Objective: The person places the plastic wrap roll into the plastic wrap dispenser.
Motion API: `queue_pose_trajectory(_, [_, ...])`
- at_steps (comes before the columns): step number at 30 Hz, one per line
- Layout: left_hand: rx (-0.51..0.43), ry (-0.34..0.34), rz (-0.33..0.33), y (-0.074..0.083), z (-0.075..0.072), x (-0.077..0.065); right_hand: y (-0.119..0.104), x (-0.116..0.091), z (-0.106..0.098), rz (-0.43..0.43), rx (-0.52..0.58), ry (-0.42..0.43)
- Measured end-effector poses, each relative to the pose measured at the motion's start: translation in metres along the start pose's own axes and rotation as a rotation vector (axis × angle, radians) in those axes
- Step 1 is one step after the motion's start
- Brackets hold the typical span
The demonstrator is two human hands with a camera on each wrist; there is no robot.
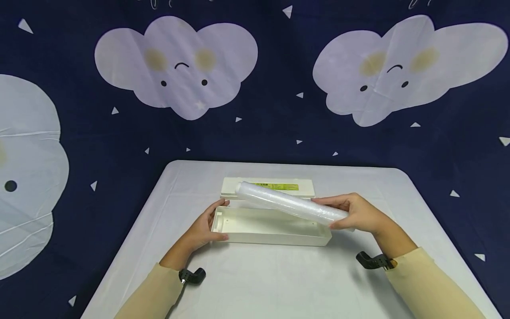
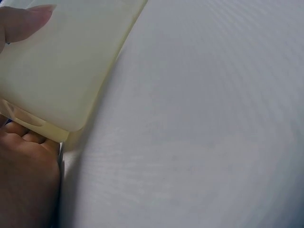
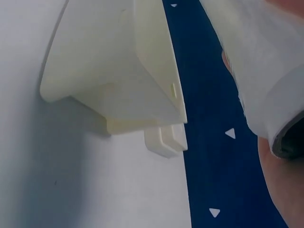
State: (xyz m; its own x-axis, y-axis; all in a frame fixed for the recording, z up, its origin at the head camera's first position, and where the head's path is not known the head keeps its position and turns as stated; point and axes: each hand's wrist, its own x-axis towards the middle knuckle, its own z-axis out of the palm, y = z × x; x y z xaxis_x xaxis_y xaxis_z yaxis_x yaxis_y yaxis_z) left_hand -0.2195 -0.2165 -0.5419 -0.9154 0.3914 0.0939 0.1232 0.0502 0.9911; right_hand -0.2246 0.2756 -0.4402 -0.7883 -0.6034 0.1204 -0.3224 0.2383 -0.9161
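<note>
My left hand (image 1: 204, 228) grips the left end of an open, off-white plastic box (image 1: 275, 238), thumb on the front wall and fingers behind the end. In the left wrist view the thumb (image 2: 26, 23) lies against the pale wall. Above the box, my right hand (image 1: 360, 213) holds a roll of plastic wrap (image 1: 291, 204) by its right end. The roll slants, its far left end raised over the back of the box. The right wrist view shows the roll's hollow core end (image 3: 292, 140) beside the hand.
Behind the box lies a long off-white lid (image 1: 230, 188) with a yellow-green label (image 1: 284, 186), partly covered by the roll. Everything stands on a white-covered table (image 1: 255, 283). A dark blue cloth (image 1: 275, 133) with clouds hangs beyond its back edge.
</note>
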Motion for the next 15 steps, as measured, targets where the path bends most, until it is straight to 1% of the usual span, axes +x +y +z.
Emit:
queue_pose_trajectory(6, [0.007, 0.032, -0.069, 0.003, 0.001, -0.002, 0.001, 0.018, 0.008, -0.026, 0.005, -0.123])
queue_pose_trajectory(8, [-0.001, 0.032, -0.077, 0.002, 0.001, -0.002, 0.002, 0.024, 0.011, -0.043, 0.004, -0.165])
queue_pose_trajectory(11, [-0.021, 0.016, -0.049, 0.001, 0.0, -0.001, 0.004, 0.031, 0.016, -0.063, 0.005, -0.221])
queue_pose_trajectory(15, [-0.033, 0.004, 0.001, -0.001, 0.0, 0.0, 0.008, 0.041, 0.021, -0.06, 0.014, -0.268])
